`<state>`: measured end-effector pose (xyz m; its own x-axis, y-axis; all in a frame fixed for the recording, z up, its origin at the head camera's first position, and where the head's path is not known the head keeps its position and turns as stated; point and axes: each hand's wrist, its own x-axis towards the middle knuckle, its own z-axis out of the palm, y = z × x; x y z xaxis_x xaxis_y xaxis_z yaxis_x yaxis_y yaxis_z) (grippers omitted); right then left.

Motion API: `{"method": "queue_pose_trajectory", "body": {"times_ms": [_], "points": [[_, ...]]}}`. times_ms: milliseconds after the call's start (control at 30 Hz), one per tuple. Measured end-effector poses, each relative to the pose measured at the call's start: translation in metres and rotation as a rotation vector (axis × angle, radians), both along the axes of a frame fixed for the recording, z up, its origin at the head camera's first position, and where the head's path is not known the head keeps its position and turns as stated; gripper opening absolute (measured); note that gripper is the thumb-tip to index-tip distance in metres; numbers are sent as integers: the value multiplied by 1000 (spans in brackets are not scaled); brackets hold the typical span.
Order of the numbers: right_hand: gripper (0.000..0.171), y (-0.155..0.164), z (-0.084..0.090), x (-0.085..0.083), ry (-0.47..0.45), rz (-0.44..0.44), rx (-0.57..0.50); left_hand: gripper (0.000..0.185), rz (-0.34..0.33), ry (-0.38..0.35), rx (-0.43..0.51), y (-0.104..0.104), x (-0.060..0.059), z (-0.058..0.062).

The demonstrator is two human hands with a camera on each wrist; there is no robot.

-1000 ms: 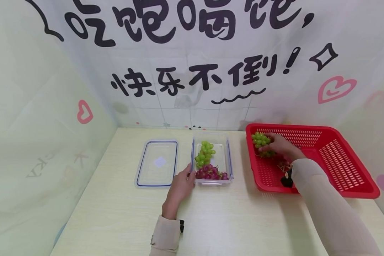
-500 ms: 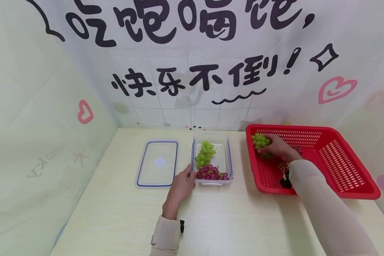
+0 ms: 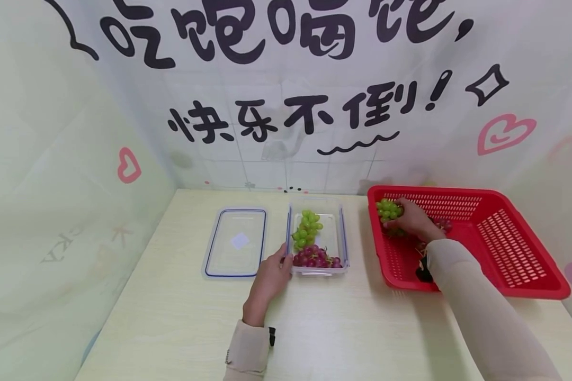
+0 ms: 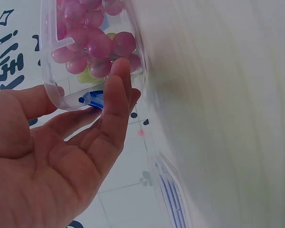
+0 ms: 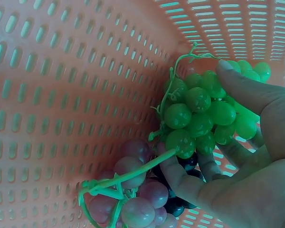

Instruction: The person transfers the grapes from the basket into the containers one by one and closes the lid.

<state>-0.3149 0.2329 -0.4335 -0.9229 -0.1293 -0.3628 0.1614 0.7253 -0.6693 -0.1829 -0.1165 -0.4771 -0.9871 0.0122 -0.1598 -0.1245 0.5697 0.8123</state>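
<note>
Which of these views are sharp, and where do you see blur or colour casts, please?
Head view: sharp, evenly lit, bowed at the edges. Left wrist view: right half smeared, left hand and clear container fairly clear. Right wrist view: close, greenish cast over green grapes and red basket.

Perforated red plastic basket (image 3: 500, 238), glossy grapes (image 5: 199, 114)

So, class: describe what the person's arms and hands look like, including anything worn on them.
Both arms wear long, plain beige sleeves reaching the wrists. The left hand and right hand are bare, with no gloves. A small black device sits at the left cuff, another by the right wrist.
</note>
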Motion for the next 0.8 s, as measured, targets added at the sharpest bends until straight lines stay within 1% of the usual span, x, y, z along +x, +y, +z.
{"method": "queue_pose_trajectory", "body": {"times_ms": [233, 467, 667, 800], "points": [[81, 1, -3, 0, 22, -11, 17, 50, 0, -2, -8, 1, 0, 0], [81, 0, -3, 2, -11, -13, 7, 51, 12, -13, -6, 1, 1, 1], [81, -2, 0, 4, -8, -14, -9, 51, 16, -13, -4, 0, 1, 1], [79, -2, -1, 6, -2, -31, -14, 51, 14, -16, -1, 0, 1, 2]]}}
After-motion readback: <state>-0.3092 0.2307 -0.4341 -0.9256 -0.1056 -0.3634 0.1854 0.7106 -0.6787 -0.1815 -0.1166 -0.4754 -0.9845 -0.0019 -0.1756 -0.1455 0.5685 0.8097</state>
